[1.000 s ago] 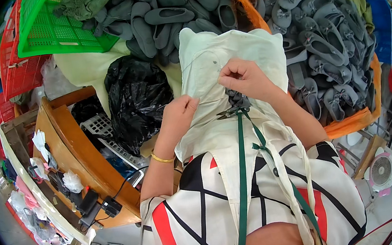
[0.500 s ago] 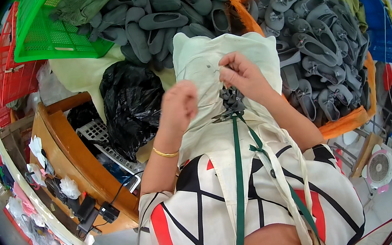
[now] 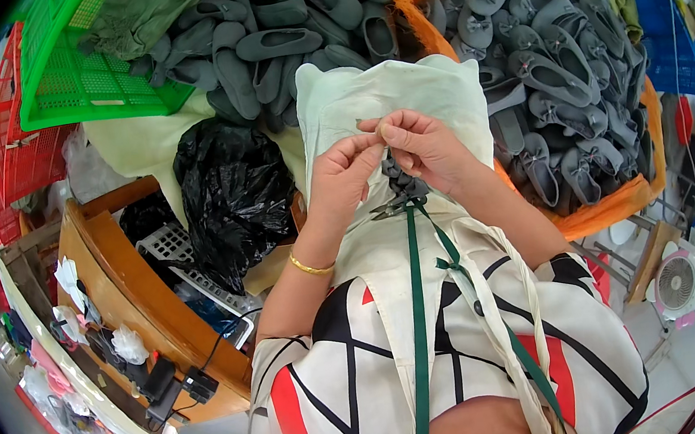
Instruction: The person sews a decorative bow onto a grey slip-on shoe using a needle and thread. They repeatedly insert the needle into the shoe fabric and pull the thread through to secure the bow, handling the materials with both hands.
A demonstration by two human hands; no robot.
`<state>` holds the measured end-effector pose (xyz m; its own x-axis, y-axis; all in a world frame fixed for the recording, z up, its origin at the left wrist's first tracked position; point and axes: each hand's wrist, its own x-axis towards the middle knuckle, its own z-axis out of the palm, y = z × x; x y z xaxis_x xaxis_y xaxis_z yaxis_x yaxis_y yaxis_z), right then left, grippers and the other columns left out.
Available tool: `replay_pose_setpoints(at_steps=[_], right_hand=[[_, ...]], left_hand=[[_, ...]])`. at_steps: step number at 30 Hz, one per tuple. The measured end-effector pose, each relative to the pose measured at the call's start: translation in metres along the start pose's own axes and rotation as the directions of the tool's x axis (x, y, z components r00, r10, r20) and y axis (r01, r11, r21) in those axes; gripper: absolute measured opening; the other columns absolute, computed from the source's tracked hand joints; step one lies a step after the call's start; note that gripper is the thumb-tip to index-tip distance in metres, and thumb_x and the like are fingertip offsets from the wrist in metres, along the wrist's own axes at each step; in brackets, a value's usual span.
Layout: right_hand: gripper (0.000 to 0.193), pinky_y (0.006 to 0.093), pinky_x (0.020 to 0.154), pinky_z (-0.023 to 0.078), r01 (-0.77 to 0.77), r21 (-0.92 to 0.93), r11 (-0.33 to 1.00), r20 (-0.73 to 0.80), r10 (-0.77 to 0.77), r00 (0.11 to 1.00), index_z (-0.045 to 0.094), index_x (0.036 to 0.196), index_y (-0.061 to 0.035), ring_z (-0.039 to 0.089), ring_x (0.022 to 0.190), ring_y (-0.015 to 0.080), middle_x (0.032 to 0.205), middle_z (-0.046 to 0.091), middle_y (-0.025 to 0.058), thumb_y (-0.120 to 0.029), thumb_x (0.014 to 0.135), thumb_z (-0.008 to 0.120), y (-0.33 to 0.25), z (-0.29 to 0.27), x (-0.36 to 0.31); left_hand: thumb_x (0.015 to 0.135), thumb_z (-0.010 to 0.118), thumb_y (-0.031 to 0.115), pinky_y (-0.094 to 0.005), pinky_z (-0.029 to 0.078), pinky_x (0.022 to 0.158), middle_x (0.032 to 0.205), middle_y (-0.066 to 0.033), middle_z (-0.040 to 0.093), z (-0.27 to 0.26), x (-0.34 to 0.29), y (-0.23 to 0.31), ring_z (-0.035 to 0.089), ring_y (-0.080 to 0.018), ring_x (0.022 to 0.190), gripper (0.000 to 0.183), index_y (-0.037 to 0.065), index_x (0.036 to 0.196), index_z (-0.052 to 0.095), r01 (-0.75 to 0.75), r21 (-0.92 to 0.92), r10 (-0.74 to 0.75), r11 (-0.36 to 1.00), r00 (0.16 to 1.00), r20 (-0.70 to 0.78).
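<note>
My left hand [image 3: 347, 174] and my right hand [image 3: 426, 148] meet fingertip to fingertip above my lap. Both are closed in a pinch, and whatever sits between the fingers is too small to make out. Under them a pale cloth [image 3: 341, 96] covers my lap. Just below my right hand lies a small heap of dark grey bows [image 3: 404, 186], partly hidden by the fingers. Dark snips [image 3: 390, 209] rest at the near side of that heap, beside a green ribbon [image 3: 418, 295] that runs down my apron.
Ahead lies a pile of plain grey slippers [image 3: 278, 43]. To the right, an orange sack [image 3: 574, 225] holds grey slippers with bows [image 3: 555, 70]. On the left are a black plastic bag [image 3: 237, 200], a green crate [image 3: 88, 84] and a wooden table [image 3: 150, 302].
My left hand has moved right and slightly up to meet my right hand. My right hand has shifted slightly left and down. The view has tilted a little.
</note>
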<state>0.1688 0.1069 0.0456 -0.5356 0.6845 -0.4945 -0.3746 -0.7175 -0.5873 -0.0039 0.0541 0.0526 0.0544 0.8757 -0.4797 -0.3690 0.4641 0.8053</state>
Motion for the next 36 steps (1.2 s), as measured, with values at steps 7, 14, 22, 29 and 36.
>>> replay_pose_setpoints(at_steps=[7, 14, 22, 29, 36], right_hand=[[0.015, 0.0175, 0.049, 0.039, -0.006, -0.035, 0.999, -0.059, 0.004, 0.998, 0.066, 0.100, -0.0062, 0.048, 0.059, 0.0029, 0.113, 0.068, 0.0061, -0.020, 0.095, 0.069, 0.003, -0.001, -0.001], [0.017, 0.0186, 0.051, 0.039, -0.014, -0.043, 0.999, -0.054, 0.012, 0.998, 0.067, 0.099, -0.0041, 0.048, 0.059, 0.0040, 0.103, 0.068, 0.0048, -0.019, 0.094, 0.071, -0.001, 0.000, -0.004], [0.015, 0.0194, 0.056, 0.042, 0.023, -0.160, 0.987, -0.030, -0.028, 0.999, 0.067, 0.099, -0.0059, 0.050, 0.064, 0.0037, 0.094, 0.066, 0.0009, -0.020, 0.094, 0.070, -0.001, -0.004, -0.007], [0.016, 0.0198, 0.057, 0.042, 0.022, -0.229, 0.973, -0.075, -0.040, 0.996, 0.067, 0.100, -0.0049, 0.051, 0.065, 0.0041, 0.083, 0.063, -0.0021, -0.020, 0.094, 0.069, 0.001, -0.010, -0.007], [0.015, 0.0197, 0.057, 0.041, 0.026, -0.211, 0.977, -0.075, -0.042, 0.996, 0.066, 0.096, -0.0058, 0.051, 0.066, 0.0043, 0.082, 0.061, -0.0022, -0.021, 0.094, 0.069, 0.001, -0.010, -0.005]], left_hand=[[0.094, 0.067, 0.012, -0.0162, 0.031, 0.044, 0.074, 0.0044, 0.063, 0.003, -0.001, -0.004, 0.042, 0.0001, 0.050, 0.014, 0.001, 0.102, 0.071, -0.030, 0.093, 0.026, 0.995, 0.999, 0.048], [0.094, 0.068, 0.011, -0.0158, 0.030, 0.044, 0.072, 0.0058, 0.061, 0.003, 0.000, -0.004, 0.041, 0.0008, 0.051, 0.013, 0.001, 0.102, 0.071, -0.062, 0.111, 0.055, 0.992, 0.996, 0.066], [0.091, 0.070, 0.009, -0.0164, 0.031, 0.044, 0.078, 0.0025, 0.066, 0.001, 0.003, -0.004, 0.043, 0.0003, 0.052, 0.012, 0.001, 0.100, 0.071, -0.022, 0.093, 0.014, 0.995, 0.996, 0.088], [0.093, 0.066, 0.009, -0.0165, 0.032, 0.044, 0.089, -0.0001, 0.070, -0.004, 0.003, -0.008, 0.043, -0.0007, 0.050, 0.013, 0.000, 0.102, 0.070, 0.019, 0.019, -0.020, 1.000, 0.995, 0.095], [0.094, 0.066, 0.011, -0.0162, 0.033, 0.044, 0.091, -0.0005, 0.070, -0.005, 0.006, -0.013, 0.043, -0.0005, 0.050, 0.014, 0.001, 0.103, 0.070, 0.019, 0.027, -0.022, 0.999, 0.996, 0.087]])
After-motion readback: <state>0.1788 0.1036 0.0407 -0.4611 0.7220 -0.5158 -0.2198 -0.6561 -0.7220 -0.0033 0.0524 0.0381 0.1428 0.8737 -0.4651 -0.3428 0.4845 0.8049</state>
